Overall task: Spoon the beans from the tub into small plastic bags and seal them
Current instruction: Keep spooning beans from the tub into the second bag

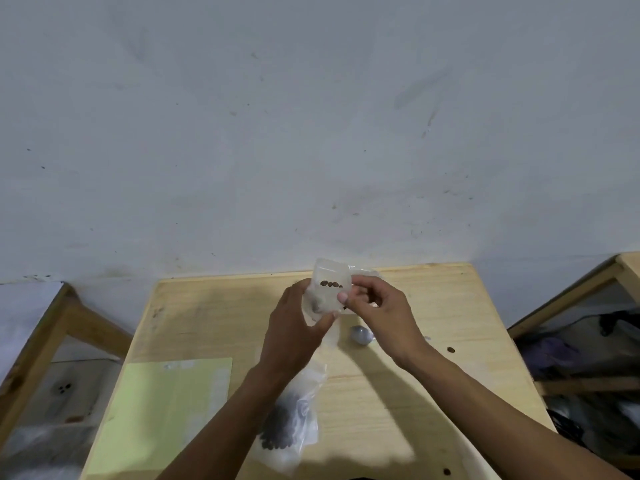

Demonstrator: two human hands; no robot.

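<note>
Above the far half of the wooden table (398, 403), both my hands hold up a small clear plastic bag (329, 292) with a few dark beans inside. My left hand (294, 334) grips the bag's left side and lower edge. My right hand (377, 313) pinches its right edge between thumb and fingers. A metal spoon (360, 334) lies on the table just below my right hand. A second clear bag (294, 424) holding many dark beans lies on the table under my left forearm. No tub is in view.
A pale green sheet (166, 410) lies on the table's near left. Single loose beans (450, 349) sit at the right and near edge. A grey wall stands behind. Wooden frames (59, 334) flank the table, with dark clutter (588, 358) at the right.
</note>
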